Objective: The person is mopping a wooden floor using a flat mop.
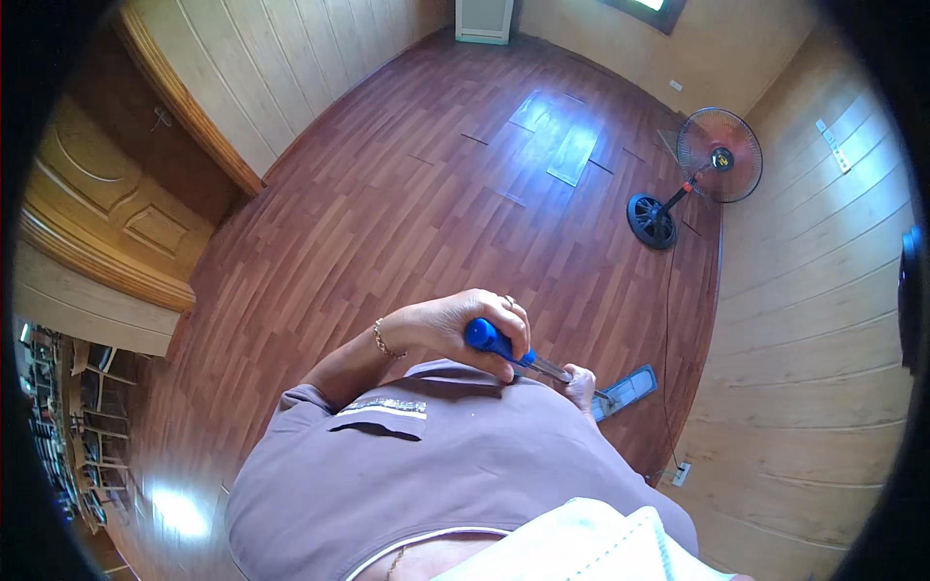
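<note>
My left hand point(475, 327), with a bracelet and a ring, is closed round the blue-topped end of a flat mop's handle point(552, 370), in front of my chest. Lower on the metal pole, my right hand point(579, 385) is closed round it, partly hidden by my shirt. The pole slants down to the right. Its flat grey-blue mop head point(628, 391) lies on the wood-look floor point(407, 213), close to the right wall.
A standing fan point(719, 155) stands at the far right, its cord point(667, 339) running along the floor to a wall socket point(682, 473). A wooden door point(126, 194) is at left. Cluttered shelves point(92, 426) stand at lower left, a white cabinet point(482, 21) at the far wall.
</note>
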Available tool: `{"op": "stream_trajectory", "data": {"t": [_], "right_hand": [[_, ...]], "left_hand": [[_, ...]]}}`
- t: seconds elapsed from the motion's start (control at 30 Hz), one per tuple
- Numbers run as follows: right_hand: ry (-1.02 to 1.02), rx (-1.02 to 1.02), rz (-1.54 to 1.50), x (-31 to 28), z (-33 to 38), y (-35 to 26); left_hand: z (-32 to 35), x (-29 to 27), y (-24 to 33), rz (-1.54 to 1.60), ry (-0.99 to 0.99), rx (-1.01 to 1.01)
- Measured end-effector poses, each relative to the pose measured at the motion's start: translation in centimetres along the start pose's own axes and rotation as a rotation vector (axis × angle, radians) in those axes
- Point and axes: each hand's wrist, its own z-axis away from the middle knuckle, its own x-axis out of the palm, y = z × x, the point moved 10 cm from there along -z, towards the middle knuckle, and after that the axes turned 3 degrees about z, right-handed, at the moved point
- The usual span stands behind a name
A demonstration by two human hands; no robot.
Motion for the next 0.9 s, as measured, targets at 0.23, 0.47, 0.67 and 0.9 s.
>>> {"op": "stream_trajectory", "data": {"t": [0.23, 0.47, 0.67, 0.9], "right_hand": [[-0.031, -0.23, 0.068, -0.4, -5.3, -5.7], [-0.056, -0.426, -0.001, 0.0, -11.9, -10.3], [-0.186, -0.555, -0.019, 2.8, -22.7, -10.5], [-0.377, -0.584, 0.006, 10.8, -35.4, -8.7]], "left_hand": [[1.9, -3.7, 1.9, -0.126, 0.182, 0.064], [3.5, -5.5, 3.0, -0.178, 0.401, 0.019], [1.0, -7.9, 0.8, -0.338, 0.525, -0.054], [-0.5, -9.1, -6.3, -0.46, 0.613, -0.231]]}}
